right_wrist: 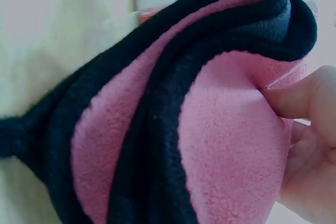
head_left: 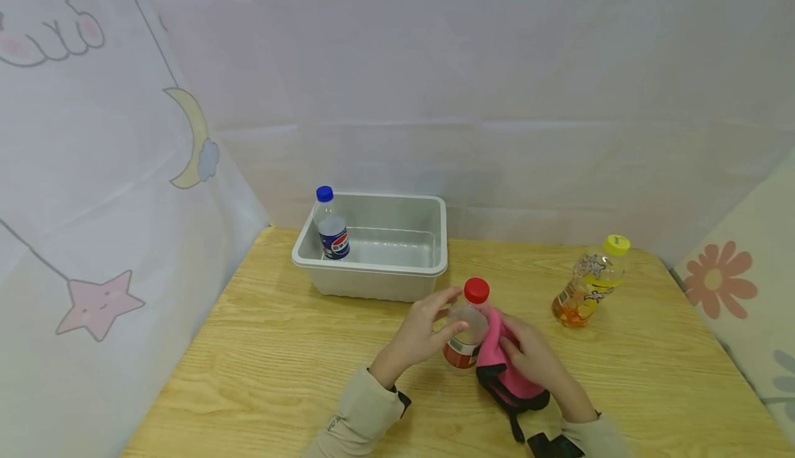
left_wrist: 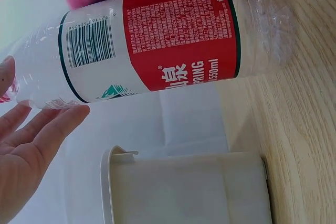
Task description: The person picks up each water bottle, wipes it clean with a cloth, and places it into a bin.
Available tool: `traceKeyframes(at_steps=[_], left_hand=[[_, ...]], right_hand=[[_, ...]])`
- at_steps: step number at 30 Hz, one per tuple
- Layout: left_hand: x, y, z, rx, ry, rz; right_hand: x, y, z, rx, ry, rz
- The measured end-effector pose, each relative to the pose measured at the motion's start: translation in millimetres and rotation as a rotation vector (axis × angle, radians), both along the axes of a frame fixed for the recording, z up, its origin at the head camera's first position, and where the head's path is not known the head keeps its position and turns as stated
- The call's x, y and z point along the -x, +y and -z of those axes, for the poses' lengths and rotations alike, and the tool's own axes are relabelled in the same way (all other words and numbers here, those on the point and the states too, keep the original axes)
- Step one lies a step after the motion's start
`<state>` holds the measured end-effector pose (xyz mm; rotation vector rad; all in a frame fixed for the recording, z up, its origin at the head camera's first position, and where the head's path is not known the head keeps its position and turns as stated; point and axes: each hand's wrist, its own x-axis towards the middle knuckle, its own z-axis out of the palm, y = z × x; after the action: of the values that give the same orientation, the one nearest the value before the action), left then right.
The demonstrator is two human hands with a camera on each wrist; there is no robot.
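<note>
A clear plastic water bottle [head_left: 464, 337] with a red cap and a red-and-white label stands on the table. My left hand [head_left: 424, 330] is at its upper part, thumb in front and fingers fairly straight along the side; in the left wrist view the fingertips [left_wrist: 79, 113] lie at the bottle's edge. Whether they bear on it firmly is unclear. On the other side, my right hand [head_left: 529, 353] pinches a folded pink cloth [head_left: 511, 375] with black edging and a black loop. The cloth lies against the bottle's right side. In the right wrist view the thumb [right_wrist: 299, 95] presses into the pink fabric.
A grey plastic bin [head_left: 373, 282] stands at the back of the wooden table [head_left: 261, 368], with a blue-capped Pepsi bottle [head_left: 333, 230] in its left end. Farther right is a yellow-capped bottle [head_left: 586, 285] with some amber liquid. Printed white sheets [head_left: 385, 78] hang behind and beside the table.
</note>
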<state>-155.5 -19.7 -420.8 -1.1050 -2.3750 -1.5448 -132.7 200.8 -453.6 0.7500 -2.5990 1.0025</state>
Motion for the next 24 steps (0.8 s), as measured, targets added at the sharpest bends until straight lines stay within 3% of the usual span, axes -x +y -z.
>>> traceKeyframes(at_steps=[14, 24], left_hand=[[0.3, 0, 1.2, -0.031, -0.015, 0.004], [1.2, 6, 1.4, -0.003, 0.008, -0.069]], right_hand=[[-1.0, -8, 24.8, -0.126, -0.057, 0.097], [-4.9, -4, 17.3, -0.081, -0.08, 0.078]])
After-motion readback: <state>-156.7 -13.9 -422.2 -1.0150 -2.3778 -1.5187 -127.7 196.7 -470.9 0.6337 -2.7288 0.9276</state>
